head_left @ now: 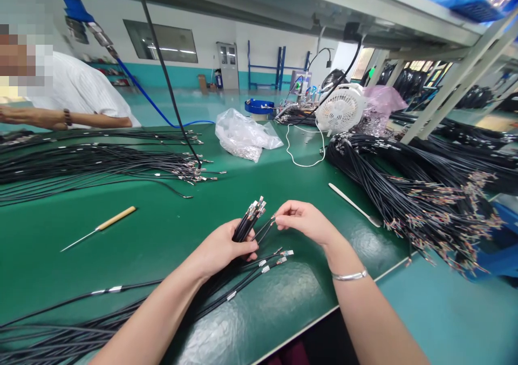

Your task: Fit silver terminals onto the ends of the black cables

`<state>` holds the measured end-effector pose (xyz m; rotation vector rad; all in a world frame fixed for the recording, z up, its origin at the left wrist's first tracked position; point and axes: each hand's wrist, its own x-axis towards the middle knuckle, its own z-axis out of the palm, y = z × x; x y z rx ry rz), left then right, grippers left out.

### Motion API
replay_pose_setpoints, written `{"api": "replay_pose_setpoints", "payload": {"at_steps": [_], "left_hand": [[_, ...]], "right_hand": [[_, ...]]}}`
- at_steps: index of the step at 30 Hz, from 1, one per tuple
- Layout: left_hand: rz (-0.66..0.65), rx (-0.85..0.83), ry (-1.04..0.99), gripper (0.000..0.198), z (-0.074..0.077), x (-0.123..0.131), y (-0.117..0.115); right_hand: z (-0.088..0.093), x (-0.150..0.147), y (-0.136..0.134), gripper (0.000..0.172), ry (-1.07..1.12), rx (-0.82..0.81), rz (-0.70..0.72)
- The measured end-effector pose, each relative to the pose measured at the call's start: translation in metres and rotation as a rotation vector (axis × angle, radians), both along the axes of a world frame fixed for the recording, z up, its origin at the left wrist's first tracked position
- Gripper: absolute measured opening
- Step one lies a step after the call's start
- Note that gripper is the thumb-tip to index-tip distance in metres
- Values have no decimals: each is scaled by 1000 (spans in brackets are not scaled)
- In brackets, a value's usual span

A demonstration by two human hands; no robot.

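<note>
My left hand (220, 249) is wrapped round a small bundle of black cables (247, 220) whose metal-tipped ends stick up past the thumb. My right hand (307, 222) pinches the tip of a single black cable (265, 229) just right of the bundle. Several more loose cables with metal terminals (271, 262) lie on the green table (170, 230) under and below my hands, trailing off to the lower left.
A wooden-handled awl (106, 226) lies to the left, a flat metal tool (354, 206) to the right. Large piles of black cables (421, 192) fill the right side and the far left (101, 163). A white fan (342, 109), a plastic bag (245, 136) and another person (68, 98) are at the back.
</note>
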<state>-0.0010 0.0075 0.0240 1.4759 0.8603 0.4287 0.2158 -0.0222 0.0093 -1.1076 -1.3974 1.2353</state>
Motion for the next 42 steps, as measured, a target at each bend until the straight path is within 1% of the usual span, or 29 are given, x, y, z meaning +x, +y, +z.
{"api": "replay_pose_setpoints", "payload": {"at_steps": [4, 8, 18, 24, 29, 34, 35, 36, 38, 39, 40, 41, 42], "left_hand": [[25, 108, 48, 15, 2, -2, 0], [40, 171, 84, 14, 3, -3, -1], [58, 224, 122, 13, -1, -4, 2], [80, 159, 80, 14, 0, -2, 1], [69, 92, 30, 16, -2, -2, 1], [50, 44, -29, 21, -7, -4, 5], [61, 68, -22, 24, -7, -4, 6], [104, 128, -1, 28, -7, -4, 6], [251, 363, 68, 36, -6, -2, 4], [317, 506, 96, 36, -4, -1, 1], [351, 637, 111, 34, -2, 1, -2], [345, 738, 109, 30, 0, 4, -6], [307, 798, 95, 27, 2, 6, -9]], "right_hand": [[-5, 0, 2, 22, 13, 25, -15], [-5, 0, 2, 24, 16, 54, 1], [-5, 0, 1, 23, -19, 95, -17], [-4, -2, 1, 22, -8, 92, -52], [-4, -7, 4, 21, 63, -6, -31], [-3, -8, 3, 22, 120, -15, -12], [-2, -8, 2, 22, 119, -10, -13], [-2, -8, 2, 22, 119, -5, -12], [-2, -8, 2, 23, 122, -5, -4], [-2, -8, 2, 23, 124, -10, 3], [-3, -8, 2, 23, 127, -16, 11], [-3, -8, 2, 23, 135, -18, 18], [-3, -9, 2, 22, 143, -18, 24]]}}
